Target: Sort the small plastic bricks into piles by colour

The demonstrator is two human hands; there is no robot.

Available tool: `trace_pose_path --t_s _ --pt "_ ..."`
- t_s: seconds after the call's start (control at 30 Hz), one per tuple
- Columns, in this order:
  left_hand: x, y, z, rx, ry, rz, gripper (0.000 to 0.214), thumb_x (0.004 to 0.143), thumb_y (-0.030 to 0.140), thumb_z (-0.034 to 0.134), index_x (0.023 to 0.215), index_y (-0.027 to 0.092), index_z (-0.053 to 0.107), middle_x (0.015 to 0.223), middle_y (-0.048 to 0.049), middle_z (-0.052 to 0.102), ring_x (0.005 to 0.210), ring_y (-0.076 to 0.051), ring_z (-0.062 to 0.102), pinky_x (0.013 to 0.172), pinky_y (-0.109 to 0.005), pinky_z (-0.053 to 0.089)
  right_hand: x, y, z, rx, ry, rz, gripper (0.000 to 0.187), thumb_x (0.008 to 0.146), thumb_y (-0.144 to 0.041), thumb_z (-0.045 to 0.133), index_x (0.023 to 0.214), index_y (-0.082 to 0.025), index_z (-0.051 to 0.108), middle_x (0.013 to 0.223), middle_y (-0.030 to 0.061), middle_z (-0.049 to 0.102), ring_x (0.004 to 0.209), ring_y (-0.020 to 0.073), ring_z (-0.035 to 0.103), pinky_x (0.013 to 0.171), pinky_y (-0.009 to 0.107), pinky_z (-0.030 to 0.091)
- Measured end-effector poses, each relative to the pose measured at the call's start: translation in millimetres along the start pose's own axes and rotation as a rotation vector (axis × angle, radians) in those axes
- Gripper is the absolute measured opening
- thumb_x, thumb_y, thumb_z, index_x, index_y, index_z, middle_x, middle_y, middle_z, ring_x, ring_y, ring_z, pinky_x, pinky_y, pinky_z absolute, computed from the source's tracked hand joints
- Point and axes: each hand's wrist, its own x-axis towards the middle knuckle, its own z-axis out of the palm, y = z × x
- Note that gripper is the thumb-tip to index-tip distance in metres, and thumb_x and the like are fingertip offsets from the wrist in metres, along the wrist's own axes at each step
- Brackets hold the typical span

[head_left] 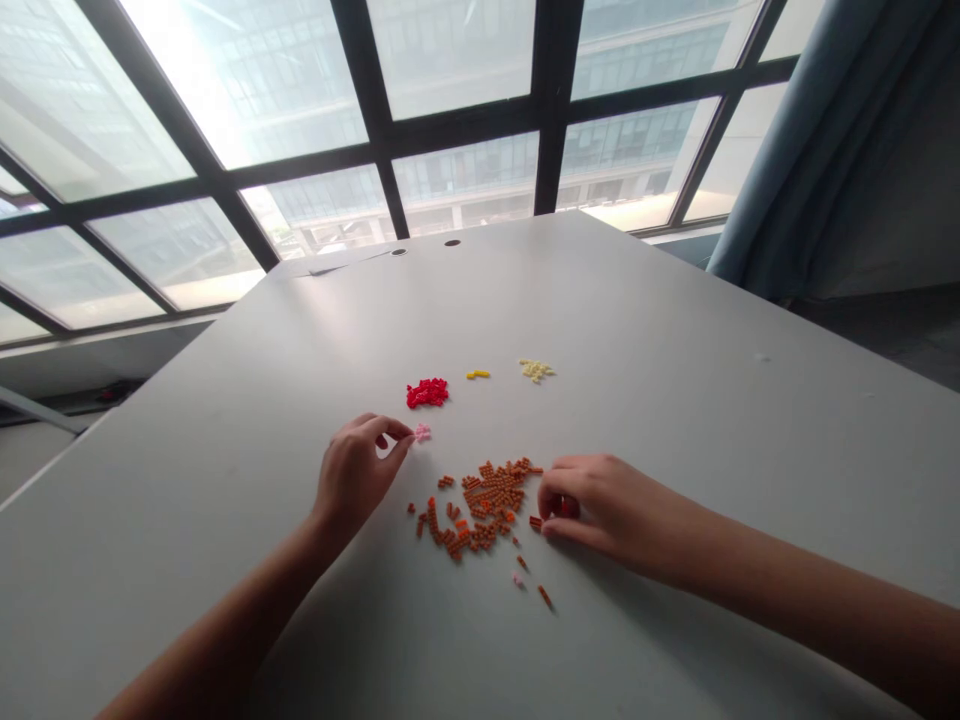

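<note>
Brown blocks [496, 490] lay in a loose heap on the nearer middle of the white desk [315, 340], between the two hands, with a few orange blocks [461, 526] mixed in. The heap's left edge was ragged, and toward the near side a few brown bits and one pink block [517, 580] lay apart from it.

The right hand [600, 505] was curled at the heap's right edge, its thumb and fingers drawn together beside a short brown stick; whether they gripped it, I could not tell. The left hand [358, 462] had its thumb and forefinger pinched at the left edge of the small pink pile [423, 432]; whether a piece was caught between them was too small to tell.

Beyond lay the red pile [427, 392], a yellow strip [478, 374] and a pale yellow pile [537, 371], with gaps of bare desktop between them. There was wide room past both forearms, and the desk's edges were well away from every pile. Its far end narrowed toward the windows [457, 60], near a blue curtain [802, 150].
</note>
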Motion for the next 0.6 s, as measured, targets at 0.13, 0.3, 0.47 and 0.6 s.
trace_pose_path --t_s 0.13,0.3,0.47,0.6 --pt "0.3 -4.1 -2.1 -0.053 -0.007 -0.008 0.025 0.079 0.041 0.055 0.077 0.022 0.072 0.074 -0.0021 0.066 0.064 -0.016 0.058 0.067 -0.028 0.045 0.4 1.6 -0.1 -0.015 0.004 0.002 0.010 0.083 -0.019 0.059 0.076 -0.017 0.066 0.080 0.0044 0.066 0.068 0.0141 0.058 0.064 0.024 0.041" --pt "-4.8 -13.2 -13.9 -0.009 -0.082 -0.016 0.017 0.072 0.035 0.065 0.083 0.023 0.070 0.076 -0.0002 0.067 0.065 -0.017 0.059 0.066 -0.028 0.046 1.9 3.9 -0.5 0.005 0.096 -0.033 0.012 0.086 -0.021 0.056 0.080 -0.018 0.066 0.080 0.0045 0.068 0.068 0.0145 0.060 0.066 0.024 0.043" --pt "-2.2 -12.3 -6.8 0.106 -0.118 0.018 0.010 0.077 0.029 0.061 0.074 0.022 0.068 0.077 -0.0021 0.066 0.066 -0.018 0.058 0.070 -0.032 0.045 6.1 4.5 1.4 0.125 0.184 -0.037 0.011 0.085 -0.022 0.058 0.081 -0.018 0.067 0.079 0.0028 0.069 0.067 0.0132 0.061 0.063 0.024 0.045" --pt "5.6 -4.2 3.2 0.086 -0.040 0.044 0.012 0.079 0.030 0.062 0.075 0.019 0.066 0.076 -0.0029 0.065 0.068 -0.019 0.058 0.071 -0.033 0.043 8.6 7.0 5.7 0.244 0.272 -0.066 0.006 0.081 -0.020 0.061 0.081 -0.018 0.066 0.079 0.0023 0.071 0.067 0.0126 0.063 0.063 0.024 0.048"
